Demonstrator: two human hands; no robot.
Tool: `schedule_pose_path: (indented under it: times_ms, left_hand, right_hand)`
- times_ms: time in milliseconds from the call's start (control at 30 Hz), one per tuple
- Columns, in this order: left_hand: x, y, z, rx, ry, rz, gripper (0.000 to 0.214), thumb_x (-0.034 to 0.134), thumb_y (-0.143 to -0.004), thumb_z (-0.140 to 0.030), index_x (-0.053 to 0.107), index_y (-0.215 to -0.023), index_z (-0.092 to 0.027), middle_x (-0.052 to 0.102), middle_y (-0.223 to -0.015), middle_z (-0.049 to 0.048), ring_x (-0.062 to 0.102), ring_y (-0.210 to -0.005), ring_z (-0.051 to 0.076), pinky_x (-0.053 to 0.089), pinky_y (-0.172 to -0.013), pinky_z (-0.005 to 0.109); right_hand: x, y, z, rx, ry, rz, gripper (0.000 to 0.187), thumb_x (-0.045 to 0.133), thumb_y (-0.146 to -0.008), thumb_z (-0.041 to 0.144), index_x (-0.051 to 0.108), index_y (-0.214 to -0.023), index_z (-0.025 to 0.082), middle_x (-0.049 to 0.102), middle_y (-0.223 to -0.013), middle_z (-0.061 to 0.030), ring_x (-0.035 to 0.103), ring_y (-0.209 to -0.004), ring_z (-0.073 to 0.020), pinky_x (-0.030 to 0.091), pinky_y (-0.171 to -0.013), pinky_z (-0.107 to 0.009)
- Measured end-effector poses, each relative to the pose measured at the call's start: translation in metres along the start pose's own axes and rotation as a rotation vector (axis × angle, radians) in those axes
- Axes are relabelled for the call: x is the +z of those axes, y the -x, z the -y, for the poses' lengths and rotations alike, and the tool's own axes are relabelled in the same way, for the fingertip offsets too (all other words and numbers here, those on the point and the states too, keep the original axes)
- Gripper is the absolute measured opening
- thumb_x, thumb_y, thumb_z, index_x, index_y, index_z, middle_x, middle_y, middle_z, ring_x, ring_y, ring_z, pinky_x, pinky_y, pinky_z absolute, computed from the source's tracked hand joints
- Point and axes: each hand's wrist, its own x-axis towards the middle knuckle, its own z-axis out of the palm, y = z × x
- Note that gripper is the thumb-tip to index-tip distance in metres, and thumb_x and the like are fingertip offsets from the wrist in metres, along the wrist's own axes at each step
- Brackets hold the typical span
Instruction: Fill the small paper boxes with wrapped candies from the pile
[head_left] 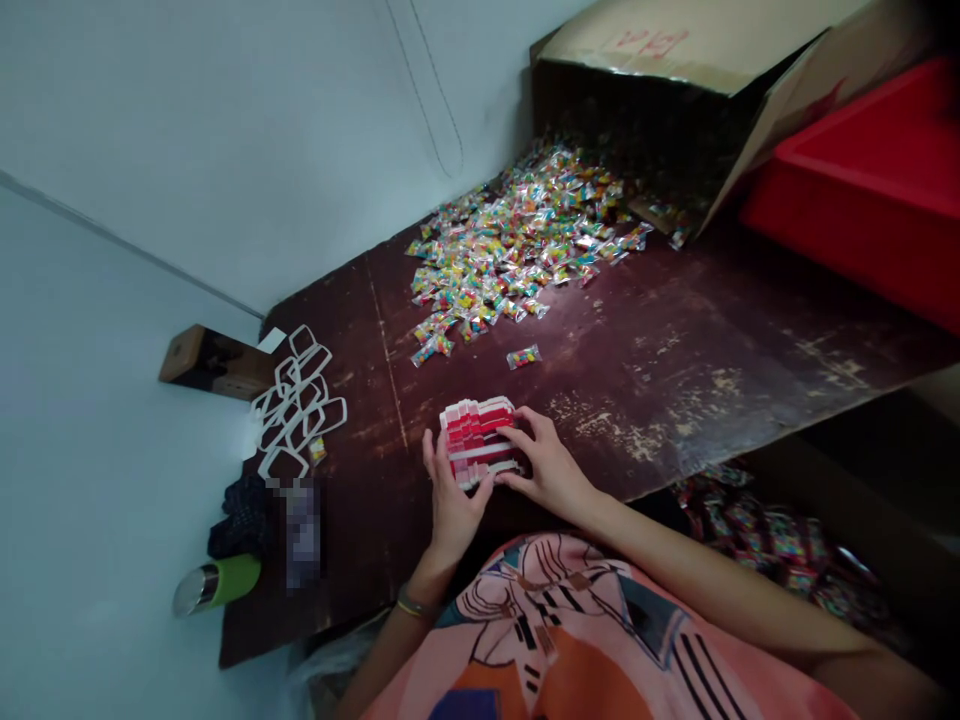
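A stack of red and white printed cards or flat packets is at the near edge of the dark table, between my hands. My left hand wraps the stack's left side, fingers along its edge and thumb at the near side. On the right side, my right hand grips the stack with fingers bent over it. Just beyond lies a single clear candy packet with colourful pieces inside. Farther off spreads a big heap of similar candy packets.
An open cardboard box lies behind the heap, beside a red bin. White loops, a brown box, dark cloth and a green bottle are at left. Packets fill a space below the table's right edge.
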Motion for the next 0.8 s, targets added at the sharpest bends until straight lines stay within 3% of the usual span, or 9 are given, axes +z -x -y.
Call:
schedule_pose_path:
  times_ms: [100, 200, 300, 400, 533, 667, 800]
  left_hand:
    - [0.0, -0.003, 0.007, -0.079, 0.163, 0.07, 0.083, 0.063, -0.081, -0.025, 0.013, -0.147, -0.027, 0.032, -0.149, 0.0132, 0.037, -0.134, 0.027, 0.033, -0.11, 0.048]
    - [0.001, -0.004, 0.01, -0.118, 0.227, 0.138, 0.076, 0.06, -0.083, -0.025, 0.018, -0.147, -0.027, 0.05, -0.136, 0.0102, 0.052, -0.122, 0.024, 0.039, -0.106, 0.045]
    - [0.003, -0.001, 0.012, -0.066, 0.133, 0.088, 0.06, 0.058, -0.084, -0.024, 0.038, -0.14, -0.028, 0.05, -0.134, 0.0083, 0.047, -0.126, 0.025, 0.036, -0.108, 0.044]
    - [0.008, 0.004, 0.012, -0.039, 0.098, 0.046, 0.05, 0.056, -0.084, -0.021, 0.047, -0.133, -0.028, 0.05, -0.131, 0.0076, 0.05, -0.121, 0.025, 0.04, -0.104, 0.041]
    - [0.012, 0.005, 0.01, -0.048, 0.062, -0.013, 0.05, 0.055, -0.084, -0.019, 0.047, -0.133, -0.026, 0.05, -0.129, 0.0082, 0.05, -0.119, 0.024, 0.04, -0.103, 0.041]
    - [0.012, 0.002, 0.005, -0.033, 0.035, -0.027, 0.055, 0.055, -0.083, -0.017, 0.042, -0.135, -0.026, 0.049, -0.13, 0.0091, 0.048, -0.121, 0.025, 0.038, -0.105, 0.042]
    - [0.011, 0.0, 0.001, -0.056, 0.032, -0.031, 0.067, 0.057, -0.079, -0.015, 0.033, -0.14, -0.025, 0.045, -0.134, 0.0104, 0.045, -0.124, 0.026, 0.036, -0.106, 0.043]
  right_hand:
    - [0.003, -0.002, 0.003, -0.017, 0.066, 0.029, 0.055, 0.07, -0.077, 0.027, 0.052, -0.129, 0.026, 0.03, -0.146, -0.0123, 0.033, -0.133, -0.0321, 0.04, -0.104, -0.052]
    - [0.006, -0.002, 0.002, -0.013, 0.065, 0.042, 0.052, 0.065, -0.081, 0.025, 0.051, -0.131, 0.028, 0.035, -0.145, -0.0106, 0.039, -0.127, -0.0309, 0.046, -0.097, -0.052]
    - [0.012, -0.004, 0.001, -0.029, 0.053, -0.003, 0.046, 0.058, -0.086, 0.022, 0.05, -0.131, 0.028, 0.047, -0.135, -0.01, 0.045, -0.116, -0.0298, 0.048, -0.093, -0.053]
    - [0.016, -0.011, 0.001, -0.037, 0.024, -0.063, 0.034, 0.055, -0.088, 0.022, 0.058, -0.122, 0.027, 0.057, -0.12, -0.0097, 0.048, -0.107, -0.0287, 0.049, -0.09, -0.051]
    - [0.013, -0.022, 0.002, -0.049, 0.027, -0.06, 0.022, 0.055, -0.088, 0.023, 0.064, -0.108, 0.025, 0.06, -0.111, -0.0091, 0.05, -0.101, -0.0276, 0.049, -0.086, -0.047]
    - [0.004, -0.025, -0.001, -0.069, -0.098, -0.043, 0.03, 0.06, -0.086, 0.027, 0.06, -0.116, 0.026, 0.056, -0.12, -0.0074, 0.05, -0.109, -0.0254, 0.046, -0.094, -0.044]
    - [-0.009, -0.035, -0.013, 0.105, -0.233, -0.136, 0.041, 0.058, -0.087, 0.032, 0.051, -0.127, 0.024, 0.046, -0.13, -0.0101, 0.055, -0.106, -0.0212, 0.048, -0.094, -0.04]
